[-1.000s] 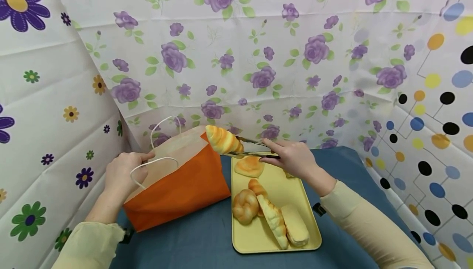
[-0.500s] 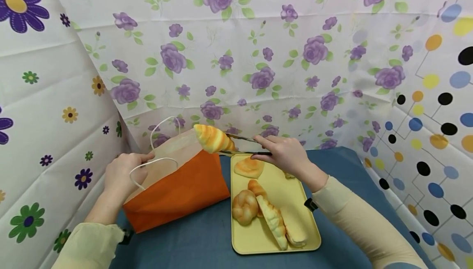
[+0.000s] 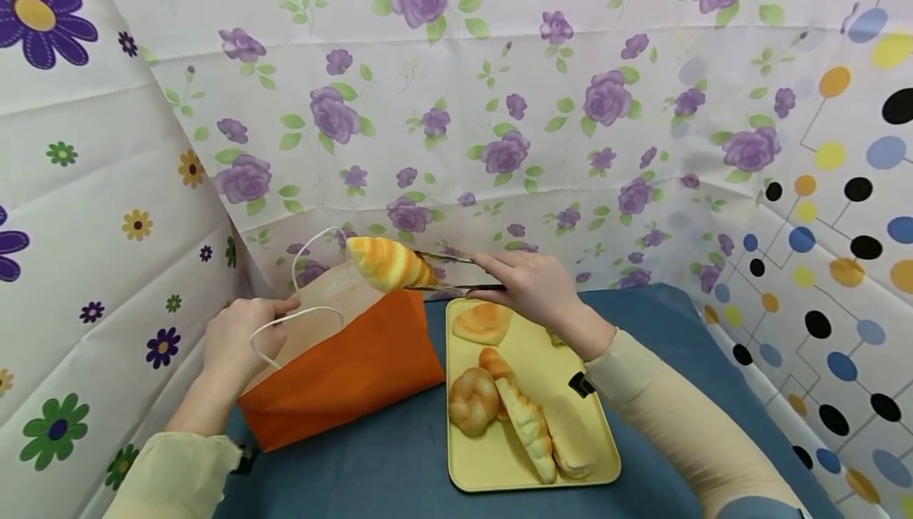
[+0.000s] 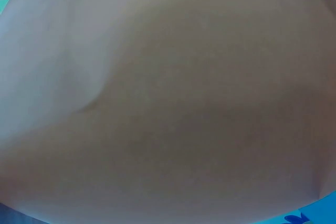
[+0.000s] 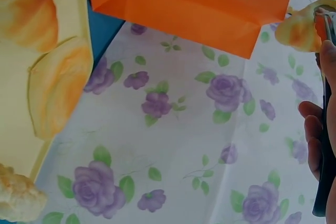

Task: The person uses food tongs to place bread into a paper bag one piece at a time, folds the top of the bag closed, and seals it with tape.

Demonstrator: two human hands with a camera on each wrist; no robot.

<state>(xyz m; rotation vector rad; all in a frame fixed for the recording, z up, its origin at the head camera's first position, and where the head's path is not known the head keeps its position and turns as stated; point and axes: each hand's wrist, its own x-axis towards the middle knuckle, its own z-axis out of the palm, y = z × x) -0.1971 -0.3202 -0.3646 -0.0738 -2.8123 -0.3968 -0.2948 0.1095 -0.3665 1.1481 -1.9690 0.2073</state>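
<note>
In the head view an orange paper bag point(image 3: 349, 380) leans at the left, its mouth tilted up and showing a pale inside. My left hand point(image 3: 241, 341) grips the left edge of its mouth, near the white cord handles point(image 3: 303, 313); the fingertips are hidden. With my right hand point(image 3: 535, 288) I hold metal tongs with dark handles point(image 3: 487, 288). A yellow and orange ridged croissant point(image 3: 388, 264) is pinched in their ends, overlapping the bag's mouth in this view. The right wrist view shows the croissant point(image 5: 296, 32) in the tongs too. Only blurred skin fills most of the left wrist view.
Right of the bag lies a yellow tray point(image 3: 545, 364) on a blue cloth point(image 3: 357, 463). It holds a flat bun point(image 3: 481, 323), a knotted roll point(image 3: 474, 400), a long ridged bread point(image 3: 526, 428) and other pieces. Patterned sheets point(image 3: 464, 107) hang around the table.
My right hand has moved left with the tongs, carrying the croissant from the bag's right corner to over its mouth. My left hand and the bag have stayed nearly still.
</note>
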